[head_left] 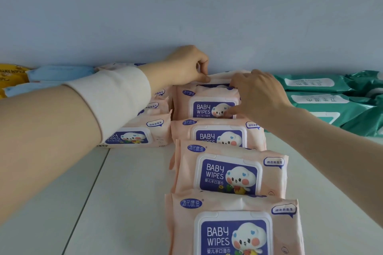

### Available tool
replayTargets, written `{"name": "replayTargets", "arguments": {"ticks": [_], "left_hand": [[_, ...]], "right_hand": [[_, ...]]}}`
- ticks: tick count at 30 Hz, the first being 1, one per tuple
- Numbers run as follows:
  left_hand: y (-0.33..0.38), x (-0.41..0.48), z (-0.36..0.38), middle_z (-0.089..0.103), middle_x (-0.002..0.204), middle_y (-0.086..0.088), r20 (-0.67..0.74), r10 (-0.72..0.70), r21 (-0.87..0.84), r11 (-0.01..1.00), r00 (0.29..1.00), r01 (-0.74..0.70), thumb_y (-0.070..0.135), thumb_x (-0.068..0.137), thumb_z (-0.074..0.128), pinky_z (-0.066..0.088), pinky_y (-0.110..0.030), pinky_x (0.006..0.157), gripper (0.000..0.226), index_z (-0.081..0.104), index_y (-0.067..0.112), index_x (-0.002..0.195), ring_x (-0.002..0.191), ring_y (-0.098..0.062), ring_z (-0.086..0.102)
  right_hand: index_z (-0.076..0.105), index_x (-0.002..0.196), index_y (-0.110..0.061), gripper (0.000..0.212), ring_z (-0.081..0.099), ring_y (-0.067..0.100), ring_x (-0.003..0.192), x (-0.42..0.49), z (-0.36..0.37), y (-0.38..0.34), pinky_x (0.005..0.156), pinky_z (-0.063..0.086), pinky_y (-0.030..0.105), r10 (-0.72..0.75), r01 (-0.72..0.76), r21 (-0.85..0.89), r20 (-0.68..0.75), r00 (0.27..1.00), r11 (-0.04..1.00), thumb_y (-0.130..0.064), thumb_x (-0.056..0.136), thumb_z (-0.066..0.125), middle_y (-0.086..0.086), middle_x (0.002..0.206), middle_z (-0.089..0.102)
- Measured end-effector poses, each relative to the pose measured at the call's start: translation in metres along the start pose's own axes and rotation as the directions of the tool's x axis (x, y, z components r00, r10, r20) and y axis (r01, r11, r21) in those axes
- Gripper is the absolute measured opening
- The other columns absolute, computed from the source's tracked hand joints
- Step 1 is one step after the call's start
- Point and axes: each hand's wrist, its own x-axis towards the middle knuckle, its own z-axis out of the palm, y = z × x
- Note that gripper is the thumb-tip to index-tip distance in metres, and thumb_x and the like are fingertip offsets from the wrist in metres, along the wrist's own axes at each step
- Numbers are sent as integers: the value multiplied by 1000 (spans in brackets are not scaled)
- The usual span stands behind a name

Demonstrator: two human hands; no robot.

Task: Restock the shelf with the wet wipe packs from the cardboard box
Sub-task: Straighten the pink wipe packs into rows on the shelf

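- Two hands are on the rearmost pink pack (209,97), which stands at the back of the shelf (128,182) close to the blue wall (186,6); I am seating it upright behind the row.
- My left hand (186,67) pinches the pack's top seal between thumb and curled fingers; my right hand (257,93) has its fingers loosely spread over the pack's right top corner, thumb down on the label.
- I judge the step goes best if I keep the top pinch light, push the base back until it meets the wall, and square it with the pink row (230,174) in front so the labels all face forward.
- I cannot see the cardboard box from here.
- Readable print: "BABY WIPES" in white on a purple panel, beside a white cartoon bear with pink cheeks; Chinese lettering sits in blue ovals and speech bubbles, too small for me to be sure of.
- A second pink row (136,134) sits just left; green packs (331,93) lie right, blue packs (60,72) and a yellow pack (12,72) marked "BABY WIPES" far left.
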Motion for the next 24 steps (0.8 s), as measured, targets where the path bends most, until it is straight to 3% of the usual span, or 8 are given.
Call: {"name": "replayTargets", "arguments": {"ticks": [3, 7, 10, 12, 16, 18, 21, 24], "left_hand": [[-1, -1, -1, 67, 109, -12, -4, 21, -51, 998, 1000, -22, 14, 79, 72, 49, -34, 87, 31, 49, 21, 60, 97, -26, 62], [-6, 4, 3, 69, 93, -11, -104, 35, -85, 995, 994, -44, 8, 75, 74, 49, -31, 78, 36, 46, 22, 57, 83, -22, 61], [-7, 4, 6, 62, 74, 4, -156, 36, -146, 988, 987, -59, 5, 73, 75, 45, -19, 67, 18, 59, 9, 67, 68, -12, 55], [-6, 4, 3, 62, 76, 4, -186, 56, -176, 980, 981, -89, 4, 72, 75, 42, -10, 63, 13, 65, -2, 78, 63, -1, 51], [-6, -3, -9, 62, 89, 3, -136, 108, -170, 977, 985, -131, 19, 77, 74, 46, -19, 77, 19, 64, 7, 89, 73, -1, 54], [-7, -11, -12, 57, 105, 3, -68, 140, -75, 987, 988, -145, 34, 73, 75, 42, -22, 85, 42, 60, 13, 107, 93, -6, 53], [-12, -24, -9, 44, 131, -1, 55, 137, 289, 946, 989, -147, 51, 67, 74, 38, -31, 98, 84, 41, 17, 137, 123, -16, 41], [-15, -28, -1, 44, 131, -5, 33, 111, 410, 905, 993, -114, 51, 70, 71, 42, -38, 96, 83, 40, 15, 138, 126, -21, 37]], "right_hand": [[50, 115, -11, 59, 45, 28, 113, 4, 4, 0, 91, 33, 33, 18, -17, 14, -83, 996, 1000, -45, 72, 73, 8, 120, 57], [50, 115, -11, 57, 45, 27, 110, 10, 13, -2, 90, 33, 33, 45, -43, 20, -142, 989, 999, -43, 74, 72, 7, 118, 58], [50, 113, -10, 56, 46, 27, 107, 12, 14, -2, 89, 33, 32, 65, -61, 26, -162, 985, 998, -42, 73, 73, 6, 115, 58], [49, 112, -9, 57, 46, 27, 107, 13, 15, -2, 89, 34, 32, 85, -80, 36, -173, 981, 996, -41, 72, 75, 8, 113, 58], [49, 111, -6, 57, 46, 28, 108, 17, 16, -4, 87, 35, 33, 149, -138, 77, -163, 975, 987, -39, 72, 76, 11, 112, 59], [50, 112, -7, 56, 47, 28, 108, 19, 16, -4, 86, 36, 32, 173, -158, 102, -154, 973, 982, -38, 73, 76, 11, 113, 59], [48, 114, -8, 55, 47, 29, 109, 18, 16, -3, 88, 36, 33, 173, -158, 104, -157, 972, 982, -37, 75, 74, 11, 116, 57], [47, 115, -8, 57, 46, 29, 110, 16, 17, -2, 92, 34, 34, 147, -137, 67, -163, 976, 988, -40, 76, 72, 11, 117, 55]]}}
